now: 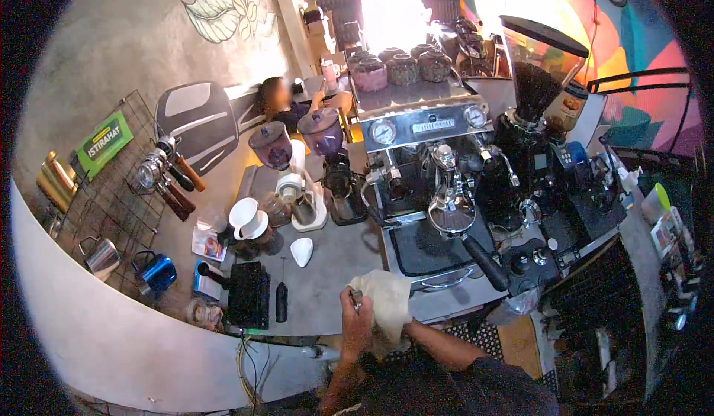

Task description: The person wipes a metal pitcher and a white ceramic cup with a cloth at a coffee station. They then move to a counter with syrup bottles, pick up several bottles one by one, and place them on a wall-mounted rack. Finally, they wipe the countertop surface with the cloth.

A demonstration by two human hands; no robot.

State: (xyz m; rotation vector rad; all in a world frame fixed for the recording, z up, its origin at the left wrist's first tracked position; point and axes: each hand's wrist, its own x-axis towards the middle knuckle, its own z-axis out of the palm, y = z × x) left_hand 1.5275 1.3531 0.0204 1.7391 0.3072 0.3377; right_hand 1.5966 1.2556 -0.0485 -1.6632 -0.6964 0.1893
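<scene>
Along the front edge of the grey counter, from where I'm standing, the chrome espresso machine is the biggest thing by far, ahead of the person and a little to their right. Just short of its drip tray hangs a cream cloth, its longer axis running roughly away from the body, its lower end drooping between the arms. The right forearm reaches in from the lower right, but the cloth hides the right hand, so I can't tell how open it is or what it grips. The left hand is curled closed at the cloth's left edge, around a small metal piece; that piece pokes up against the cloth's left side, nearer the left hand, its full shape hidden.
</scene>
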